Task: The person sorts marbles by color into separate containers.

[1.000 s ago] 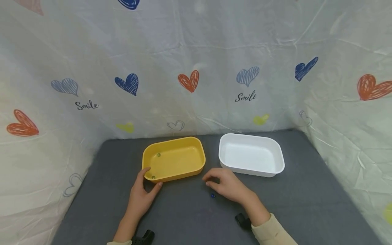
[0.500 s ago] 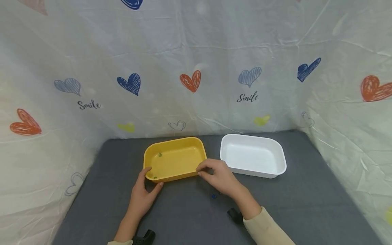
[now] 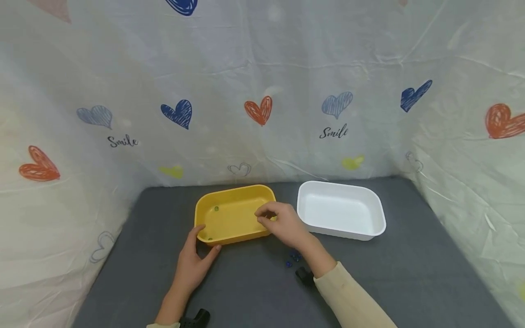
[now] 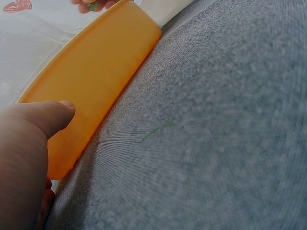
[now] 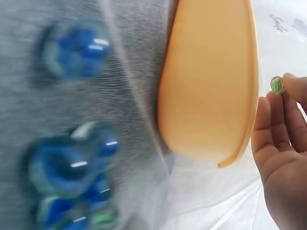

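"Several blue marbles (image 3: 289, 264) nearest, loose on the grey cloth (image 3: 246, 287) at the lower centre of the head view. Likely to handle how?"

"Like glass, judging by the swirls and shine: small, light, hard, slick, quick to roll. Probably safe from a soft drop, but apt to chip against something hard."

"Best taken where?"

"At the widest part, between opposed fingertips; too high, and liable to squirt away."

"And the left hand (image 3: 193, 266)?"

"Lower left of the head view, partly spread round the near left corner of the yellow tray (image 3: 235, 221), with thumb on the outer wall and a fingertip over the rim. Holding it, seemingly to steady. Perhaps plastic, so easily nudged."

"Next, the right hand (image 3: 283, 223)?"

"Just right of centre, reaching in from the lower right, with wrist arched and fingertips above the tray's right end. Nearly closed at the tips, with a green marble (image 5: 277, 85) pinched there, clear at the right of the right wrist view."

"Farther off?"

"Two more green marbles (image 3: 216, 208) inside the tray, one by the near left corner, one toward the back left. Then, right of centre, the white tray (image 3: 340, 209), with no hand on it. Last, the heart-printed sheet (image 3: 217, 73) across the upper frame."
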Motion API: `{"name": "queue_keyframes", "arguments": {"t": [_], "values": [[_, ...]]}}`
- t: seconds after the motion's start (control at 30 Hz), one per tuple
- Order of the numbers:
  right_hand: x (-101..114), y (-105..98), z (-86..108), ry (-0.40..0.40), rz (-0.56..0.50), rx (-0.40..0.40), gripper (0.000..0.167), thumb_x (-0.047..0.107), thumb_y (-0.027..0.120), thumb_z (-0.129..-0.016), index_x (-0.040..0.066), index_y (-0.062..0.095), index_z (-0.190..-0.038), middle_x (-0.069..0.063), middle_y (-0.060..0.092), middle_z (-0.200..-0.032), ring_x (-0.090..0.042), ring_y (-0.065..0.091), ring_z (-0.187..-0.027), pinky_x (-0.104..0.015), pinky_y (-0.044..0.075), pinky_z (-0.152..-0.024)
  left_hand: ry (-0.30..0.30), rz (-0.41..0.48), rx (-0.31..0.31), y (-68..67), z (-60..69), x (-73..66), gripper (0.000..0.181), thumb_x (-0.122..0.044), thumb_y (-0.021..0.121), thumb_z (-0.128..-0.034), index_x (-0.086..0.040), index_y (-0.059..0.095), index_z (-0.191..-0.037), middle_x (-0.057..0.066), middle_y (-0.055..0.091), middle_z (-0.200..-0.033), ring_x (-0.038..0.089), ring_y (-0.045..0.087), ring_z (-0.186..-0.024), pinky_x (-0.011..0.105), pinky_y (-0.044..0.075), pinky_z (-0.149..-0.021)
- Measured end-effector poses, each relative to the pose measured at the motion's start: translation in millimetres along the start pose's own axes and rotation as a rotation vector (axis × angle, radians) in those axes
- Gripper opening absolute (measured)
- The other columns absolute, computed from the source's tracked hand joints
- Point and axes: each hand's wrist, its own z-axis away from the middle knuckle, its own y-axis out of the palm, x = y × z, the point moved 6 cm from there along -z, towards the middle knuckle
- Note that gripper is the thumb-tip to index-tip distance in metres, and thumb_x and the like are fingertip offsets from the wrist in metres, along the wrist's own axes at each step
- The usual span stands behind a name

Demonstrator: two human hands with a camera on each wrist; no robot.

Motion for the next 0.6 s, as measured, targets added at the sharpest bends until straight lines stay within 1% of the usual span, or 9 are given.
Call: {"name": "queue_keyframes", "arguments": {"t": [0.07, 0.13, 0.3, 0.47, 0.6], "values": [[2, 1, -5.8, -0.009, -0.002, -0.003, 0.013, 0.01, 0.077, -0.102, 0.013, 0.082, -0.114, 0.006, 0.078, -0.11, -0.014, 0.072, -0.101, -0.047, 0.062, -0.093, 0.002, 0.002, -0.001, 0.5, -0.2, 0.8, 0.082, -0.035, 0.085, -0.1001, -0.012, 0.039, -0.164, 0.02, 0.039, -0.171, 0.046, 0.038, -0.156, 0.07, 0.037, -0.119], [4, 2, -11.2, -0.022, -0.002, 0.0, 0.013, 0.008, 0.077, -0.103, 0.013, 0.082, -0.114, 0.004, 0.079, -0.111, -0.017, 0.072, -0.1, -0.047, 0.062, -0.092, 0.004, 0.006, -0.002, 0.8, -0.4, 0.8, 0.081, -0.035, 0.084, -0.1002, -0.013, 0.039, -0.164, 0.02, 0.039, -0.171, 0.045, 0.038, -0.157, 0.07, 0.037, -0.119], [4, 10, -21.3, -0.015, 0.019, 0.028, 0.015, 0.006, 0.076, -0.102, 0.009, 0.083, -0.115, 0.0, 0.079, -0.112, -0.017, 0.072, -0.098, -0.044, 0.063, -0.09, 0.008, 0.003, -0.009, 1.0, -1.3, 0.9, 0.079, -0.035, 0.084, -0.1007, -0.013, 0.041, -0.163, 0.02, 0.039, -0.171, 0.045, 0.037, -0.157, 0.07, 0.036, -0.12], [2, 15, -25.3, -0.003, 0.024, 0.031, 0.016, 0.005, 0.076, -0.102, 0.006, 0.082, -0.117, 0.0, 0.079, -0.113, -0.018, 0.072, -0.1, -0.045, 0.063, -0.091, 0.009, -0.011, -0.012, 1.0, -1.4, 2.4, 0.08, -0.034, 0.085, -0.1, -0.013, 0.041, -0.163, 0.019, 0.041, -0.17, 0.045, 0.039, -0.156, 0.07, 0.038, -0.119], [1, 16, -25.4, -0.004, 0.032, 0.029, 0.017, 0.004, 0.075, -0.102, 0.005, 0.081, -0.118, 0.0, 0.079, -0.114, -0.019, 0.072, -0.101, -0.043, 0.062, -0.091, 0.018, -0.008, -0.016, 0.1, 0.0, 2.1, 0.081, -0.033, 0.086, -0.0995, -0.013, 0.04, -0.163, 0.019, 0.041, -0.169, 0.045, 0.04, -0.155, 0.069, 0.038, -0.119]]}}
